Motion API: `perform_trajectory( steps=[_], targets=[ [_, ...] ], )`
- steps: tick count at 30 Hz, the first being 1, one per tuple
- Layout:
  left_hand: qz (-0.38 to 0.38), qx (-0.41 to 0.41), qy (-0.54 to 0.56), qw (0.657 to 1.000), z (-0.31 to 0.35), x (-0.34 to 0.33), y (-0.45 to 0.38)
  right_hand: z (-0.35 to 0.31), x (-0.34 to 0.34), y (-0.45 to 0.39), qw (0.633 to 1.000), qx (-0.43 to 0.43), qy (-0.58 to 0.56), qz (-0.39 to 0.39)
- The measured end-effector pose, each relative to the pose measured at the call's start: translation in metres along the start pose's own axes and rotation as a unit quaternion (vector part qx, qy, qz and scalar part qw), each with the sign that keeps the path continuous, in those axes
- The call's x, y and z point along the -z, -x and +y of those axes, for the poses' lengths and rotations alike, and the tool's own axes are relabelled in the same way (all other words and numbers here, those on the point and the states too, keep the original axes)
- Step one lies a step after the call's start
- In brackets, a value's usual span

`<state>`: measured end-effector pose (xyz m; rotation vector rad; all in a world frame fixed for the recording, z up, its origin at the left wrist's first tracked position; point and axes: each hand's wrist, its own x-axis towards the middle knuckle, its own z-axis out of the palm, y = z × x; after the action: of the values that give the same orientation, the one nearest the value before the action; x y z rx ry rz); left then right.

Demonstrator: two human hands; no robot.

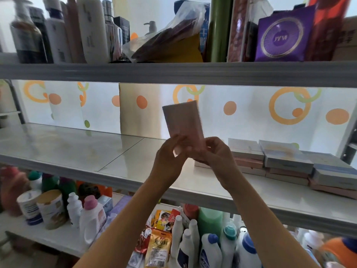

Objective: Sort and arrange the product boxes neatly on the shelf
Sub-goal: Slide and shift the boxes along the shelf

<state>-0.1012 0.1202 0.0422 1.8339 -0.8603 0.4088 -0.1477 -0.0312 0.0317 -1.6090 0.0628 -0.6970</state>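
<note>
2 hands, your left hand [170, 151] and right hand [213, 151], grip 1 pink box [183, 120] upright above the shelf [77, 149].

Backdrop: pale translucent curtain [251, 105] behind the rack, printed with orange rings, orange dots and green rings; daylight comes through it, so the foreground reads dim. Furniture: white shelving unit, three levels in view. Upper shelf edge [173, 72] runs full width. Middle shelf board [67, 147] glossy, with a seam between panels. Grey metal upright [16, 99] at far left.
</note>
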Motion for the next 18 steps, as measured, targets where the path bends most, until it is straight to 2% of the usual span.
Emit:
perform_trajectory(
  steps=[2, 4, 9, 13, 16, 18],
  targets=[
    [-0.065, 0.099, 0.152, 0.981, 0.011, -0.002, -0.005, 0.004, -0.007, 0.001, 0.989, 0.069, 0.124, 0.046],
    [-0.09, 0.104, 0.205, 0.969, 0.012, -0.008, -0.007, 0.008, -0.012, 0.003, 0.978, 0.116, 0.163, 0.06],
    [-0.023, 0.116, 0.27, 0.956, -0.001, -0.017, -0.005, 0.015, -0.018, 0.015, 0.96, 0.188, 0.205, 0.034],
    [-0.027, 0.138, 0.318, 0.938, -0.013, -0.014, -0.004, 0.006, -0.002, 0.019, 0.973, 0.154, 0.172, 0.01],
    [0.003, 0.147, 0.321, 0.936, -0.02, -0.01, -0.007, 0.005, 0.011, 0.017, 0.976, 0.127, 0.161, 0.069],
    [0.009, 0.147, 0.304, 0.941, -0.024, -0.011, -0.007, 0.009, 0.018, 0.013, 0.969, 0.1, 0.194, 0.119]
  ],
)
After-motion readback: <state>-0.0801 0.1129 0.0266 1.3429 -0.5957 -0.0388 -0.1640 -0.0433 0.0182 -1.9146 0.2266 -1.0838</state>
